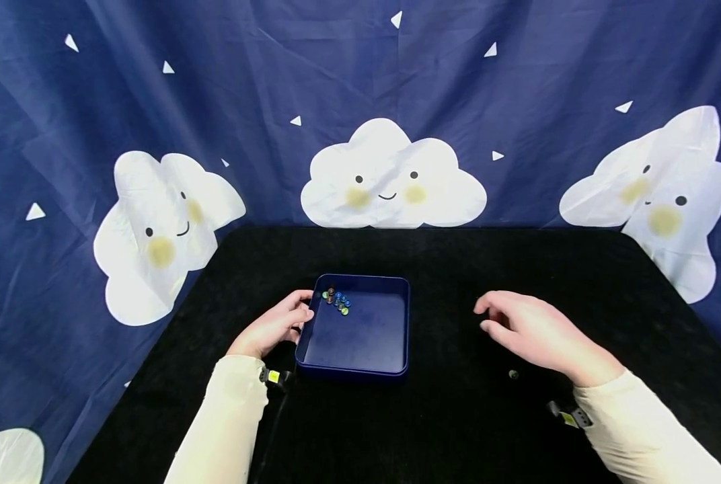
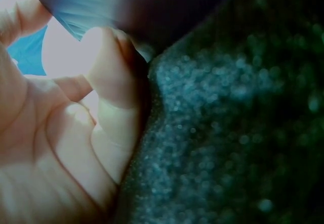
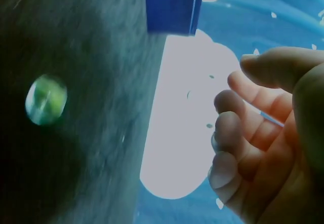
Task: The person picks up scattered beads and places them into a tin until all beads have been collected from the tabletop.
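Note:
My left hand point(image 1: 276, 325) grips the left wall of a square dark blue tray point(image 1: 356, 370), its thumb at the rim. In the left wrist view the fingers point(image 2: 109, 67) curl against the tray's underside edge. Several small glass marbles point(image 1: 339, 300), blue, green and brownish, lie together in the tray's far left corner. Away to the right, my right hand point(image 1: 536, 329) hovers over the table with fingers loosely curled and nothing in them. A single greenish clear marble point(image 3: 46, 100) lies on the table below that hand, apart from its fingers.
A black cloth-covered table point(image 1: 457, 430) carries the tray. Behind it hangs a dark blue curtain point(image 1: 348, 60) with white smiling clouds and small white triangles. Each wrist wears a small black strapped device point(image 1: 276, 378).

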Motion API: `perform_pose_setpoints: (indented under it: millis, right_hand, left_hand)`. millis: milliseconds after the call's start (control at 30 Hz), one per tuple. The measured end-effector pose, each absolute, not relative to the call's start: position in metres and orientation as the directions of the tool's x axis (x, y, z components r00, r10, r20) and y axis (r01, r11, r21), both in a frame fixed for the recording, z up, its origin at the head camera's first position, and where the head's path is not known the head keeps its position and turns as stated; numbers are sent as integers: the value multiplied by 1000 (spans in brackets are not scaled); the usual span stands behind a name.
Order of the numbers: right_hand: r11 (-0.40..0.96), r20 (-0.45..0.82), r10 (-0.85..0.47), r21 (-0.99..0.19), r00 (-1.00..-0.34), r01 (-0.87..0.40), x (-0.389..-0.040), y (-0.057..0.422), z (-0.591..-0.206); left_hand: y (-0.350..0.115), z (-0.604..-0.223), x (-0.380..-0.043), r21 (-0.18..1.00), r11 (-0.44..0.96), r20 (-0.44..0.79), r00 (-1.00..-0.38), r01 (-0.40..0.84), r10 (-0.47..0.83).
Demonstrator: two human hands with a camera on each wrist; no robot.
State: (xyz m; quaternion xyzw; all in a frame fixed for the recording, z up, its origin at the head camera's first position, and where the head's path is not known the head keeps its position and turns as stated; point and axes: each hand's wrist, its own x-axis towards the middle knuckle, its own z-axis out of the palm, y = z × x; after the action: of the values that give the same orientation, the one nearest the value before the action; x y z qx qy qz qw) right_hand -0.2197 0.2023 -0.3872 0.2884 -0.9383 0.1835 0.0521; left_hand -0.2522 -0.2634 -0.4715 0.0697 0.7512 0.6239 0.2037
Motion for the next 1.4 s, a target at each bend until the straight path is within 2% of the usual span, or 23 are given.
perform_pose_setpoints:
  millis: [200,467,733,933,1167,1400]
  right_hand:
    - [783,147,-522,-308,-840,-541,-214,223,-389]
    - [728,-24,-625,-379,-780,-572,-207,239,-400]
    - [751,-178,-626,-403,-760,-524,-206,239,-408]
    - [725,-210,-657,-439,-724,-531,-204,236,-414]
    - [743,-230,-645,-409,-728,-529,-205,233,-414]
    - [718,-74,-656,-368,-751,-590,-209,214,-403]
  left_hand:
    - [-264,-475,-254,968,199,-218,-909,-154,355]
    - [-264,-474,-255,972,190,-202,-909,-140,365]
    - [-264,-475,-255,970,197,-205,-909,-140,363]
    - [-262,-472,-254,968,207,-209,-910,-140,358]
    - [-262,-474,-255,966,212,-214,-912,-145,351]
    - [-264,-474,-254,966,212,-214,-910,-145,354]
